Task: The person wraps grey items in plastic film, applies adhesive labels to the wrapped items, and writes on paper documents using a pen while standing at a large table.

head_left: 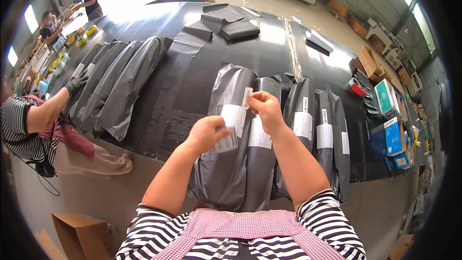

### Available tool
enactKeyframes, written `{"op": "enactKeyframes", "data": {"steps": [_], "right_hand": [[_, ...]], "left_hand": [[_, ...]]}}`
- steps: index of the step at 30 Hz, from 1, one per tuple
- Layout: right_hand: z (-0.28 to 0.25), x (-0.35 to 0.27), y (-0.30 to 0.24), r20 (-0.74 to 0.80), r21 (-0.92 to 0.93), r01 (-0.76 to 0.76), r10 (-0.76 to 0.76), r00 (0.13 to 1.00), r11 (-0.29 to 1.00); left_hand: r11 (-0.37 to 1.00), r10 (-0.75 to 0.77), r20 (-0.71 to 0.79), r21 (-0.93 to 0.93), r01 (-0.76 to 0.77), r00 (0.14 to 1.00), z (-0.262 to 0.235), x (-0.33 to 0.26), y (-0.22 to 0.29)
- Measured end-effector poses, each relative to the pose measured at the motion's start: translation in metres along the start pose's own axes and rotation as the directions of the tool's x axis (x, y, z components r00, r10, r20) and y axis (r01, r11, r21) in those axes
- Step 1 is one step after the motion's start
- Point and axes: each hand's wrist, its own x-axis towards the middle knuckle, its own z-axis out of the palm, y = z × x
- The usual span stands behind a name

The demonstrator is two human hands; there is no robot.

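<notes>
Several long parcels in grey plastic bags lie side by side on the table in front of me. My right hand pinches a small barcode sticker over the leftmost grey parcel, just above its large white label. Lower and to the left, my left hand is closed on a small stack of label sheets, slightly blurred. Barcode stickers show above the white labels on two parcels to the right, such as this grey parcel. Whether the right-hand sticker touches the plastic I cannot tell.
Left, a co-worker's gloved hand rests on more grey parcels. Grey plastic sheeting and a small roll lie farther back on the black table. Blue boxes stand at right; an open carton sits on the floor.
</notes>
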Motion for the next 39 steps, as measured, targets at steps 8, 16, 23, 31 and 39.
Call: {"op": "enactKeyframes", "data": {"steps": [8,16,23,31,39], "right_hand": [[0.0,0.057,0.055,0.006,-0.151,-0.008,0.009,1.0,0.989],[0.002,0.059,0.071,-0.063,-0.273,0.063,-0.083,0.995,0.96],[0.008,0.046,0.062,0.044,-0.464,0.21,-0.214,0.976,0.861],[0.017,0.065,0.063,-0.263,-0.674,-0.04,-0.189,0.946,0.737],[0.034,0.086,0.04,-0.449,-0.631,-0.301,-0.021,0.893,0.715]], "left_hand": [[0.967,0.233,0.18,0.059,-0.247,0.956,0.023,-0.009,-0.011],[0.975,0.212,0.184,0.025,-0.22,0.96,0.027,-0.008,-0.016],[0.982,0.185,0.202,-0.009,-0.187,0.962,0.024,-0.007,-0.013],[0.982,0.185,0.218,-0.007,-0.188,0.958,0.027,-0.008,-0.014],[0.984,0.177,0.191,-0.043,-0.172,0.965,0.025,-0.008,-0.011]]}}
